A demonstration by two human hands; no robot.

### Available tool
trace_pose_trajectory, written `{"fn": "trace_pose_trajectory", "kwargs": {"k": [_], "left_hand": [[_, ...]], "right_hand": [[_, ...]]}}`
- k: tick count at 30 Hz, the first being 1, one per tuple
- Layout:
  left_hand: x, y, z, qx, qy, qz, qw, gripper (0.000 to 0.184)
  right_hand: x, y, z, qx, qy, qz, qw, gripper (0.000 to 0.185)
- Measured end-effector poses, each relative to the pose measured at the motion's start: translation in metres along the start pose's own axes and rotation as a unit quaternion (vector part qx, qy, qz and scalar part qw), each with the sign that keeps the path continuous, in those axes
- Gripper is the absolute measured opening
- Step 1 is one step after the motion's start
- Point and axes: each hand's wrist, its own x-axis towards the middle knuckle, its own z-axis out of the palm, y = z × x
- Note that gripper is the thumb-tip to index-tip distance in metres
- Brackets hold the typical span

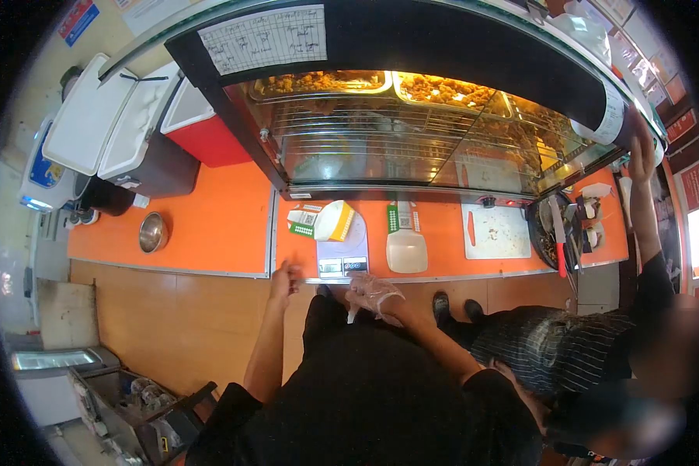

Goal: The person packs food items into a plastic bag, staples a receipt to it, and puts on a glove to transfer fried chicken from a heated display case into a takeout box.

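My left hand (286, 279) hovers bare at the counter's front edge, its fingers loosely bent and apart with nothing visible in them. Just left of the kitchen scale (353, 250), it touches nothing that I can see. My right hand (373, 297) wears a clear plastic glove and hangs in front of the scale, below the counter edge; glare and creased plastic hide how its fingers lie. On the scale rests an open paper food box (335, 220) with green and yellow printing. A second open food box (406, 253) lies on the counter to the right.
A lit glass food warmer (349, 140) with trays stands behind the boxes. Rightward are a white cutting board (499, 233), a knife (559, 237) and a dark pan (545, 245). A metal bowl (153, 232) sits left. A co-worker (567, 342) stands close on my right, one arm raised.
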Motion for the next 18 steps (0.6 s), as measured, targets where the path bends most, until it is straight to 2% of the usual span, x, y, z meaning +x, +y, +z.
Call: {"fn": "trace_pose_trajectory", "kwargs": {"k": [3,5,6,7,8,9,10,11,12,13,14,15,16,17,18], "left_hand": [[0.035,-0.028,-0.065,-0.061,0.182,0.104,0.976,0.036],[0.085,-0.053,-0.107,-0.003,0.38,0.235,0.894,0.034],[0.101,-0.049,-0.124,-0.011,0.382,0.238,0.893,0.034],[0.114,-0.043,-0.139,0.088,0.496,0.109,0.857,0.038],[0.126,-0.036,-0.146,0.183,0.587,-0.025,0.788,0.041],[0.137,-0.032,-0.146,0.171,0.587,-0.022,0.791,0.041],[0.148,-0.029,-0.144,-0.014,0.605,-0.054,0.794,0.046],[0.162,-0.028,-0.14,-0.2,0.598,-0.087,0.771,0.051],[0.173,-0.032,-0.138,-0.212,0.595,-0.098,0.769,0.052],[0.191,-0.042,-0.138,-0.168,0.608,-0.089,0.771,0.053],[0.21,-0.055,-0.138,-0.09,0.628,-0.076,0.769,0.055],[0.234,-0.08,-0.143,0.08,0.666,-0.049,0.74,0.057],[0.261,-0.115,-0.15,0.338,0.698,-0.016,0.632,0.058],[0.273,-0.124,-0.15,0.326,0.692,-0.031,0.644,0.058],[0.27,-0.136,-0.142,0.446,0.726,0.049,0.521,0.055]], "right_hand": [[0.012,0.001,-0.006,-0.05,0.034,-0.033,0.998,0.038],[0.023,-0.011,-0.023,-0.055,-0.016,-0.014,0.998,0.036],[0.031,-0.011,-0.025,-0.063,-0.016,-0.018,0.998,0.036],[0.041,-0.008,-0.027,-0.089,0.051,-0.077,0.992,0.035],[0.049,-0.012,-0.032,-0.115,0.118,-0.137,0.977,0.034],[0.054,-0.016,-0.038,-0.099,0.182,-0.195,0.959,0.031],[0.059,-0.034,-0.056,-0.112,0.183,-0.202,0.956,0.031],[0.063,-0.062,-0.079,-0.19,0.149,-0.215,0.946,0.031],[0.065,-0.09,-0.098,-0.267,0.112,-0.223,0.931,0.031],[0.07,-0.118,-0.11,-0.343,0.068,-0.164,0.922,0.033],[0.074,-0.14,-0.122,-0.357,0.069,-0.162,0.917,0.033],[0.077,-0.159,-0.132,-0.375,0.109,-0.207,0.897,0.034],[0.085,-0.171,-0.141,-0.391,0.141,-0.253,0.874,0.034],[0.1,-0.18,-0.148,-0.408,0.126,-0.253,0.868,0.034],[0.12,-0.187,-0.156,-0.46,0.159,-0.316,0.814,0.035]]}}
